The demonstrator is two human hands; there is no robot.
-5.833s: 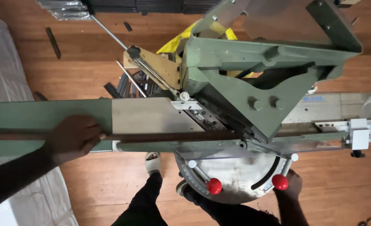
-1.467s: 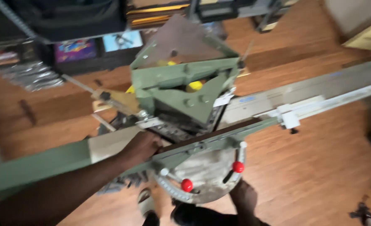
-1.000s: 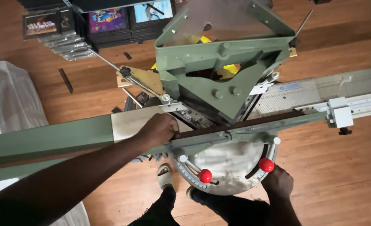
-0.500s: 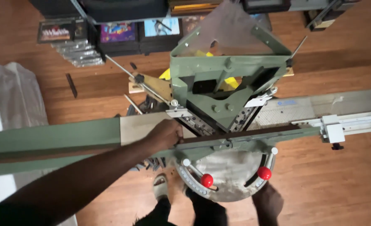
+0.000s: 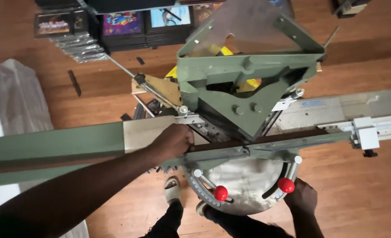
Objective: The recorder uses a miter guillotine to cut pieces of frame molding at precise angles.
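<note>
Machine: a green mitre guillotine (image 5: 244, 83) for cutting frame moulding stands mid-scene, its angular head rising toward the camera.
Left hand: the left hand (image 5: 172, 142) reaches in from the near left, its fingers curled down over the dark wooden moulding strip (image 5: 257, 140) and pressing it against the fence.
Moulding strip: it lies along the fence, running from under the left hand to the right beneath the guillotine head, slightly tilted up toward the far right.
Right hand: the right hand (image 5: 300, 198) sits at the near right, just below the right red knob (image 5: 286, 184); it seems closed around the lever's lower end, though the grip itself is hidden under the knuckles.
Left red knob: the left red knob (image 5: 220, 193) stands free on its lever, near the middle of the round base plate (image 5: 244, 185).
Left extension arm: a long green extension arm (image 5: 50, 145) runs off to the left edge, with a bare metal section beside the left hand.
Right rail: a pale measuring rail (image 5: 380, 128) with a white sliding stop (image 5: 366, 135) extends to the right.
Floor: a wooden floor (image 5: 358, 194) lies beneath; a light sandal (image 5: 172, 190) on a foot shows near the base.
Far side: stacked picture frames (image 5: 129, 22) lie at the far left.
</note>
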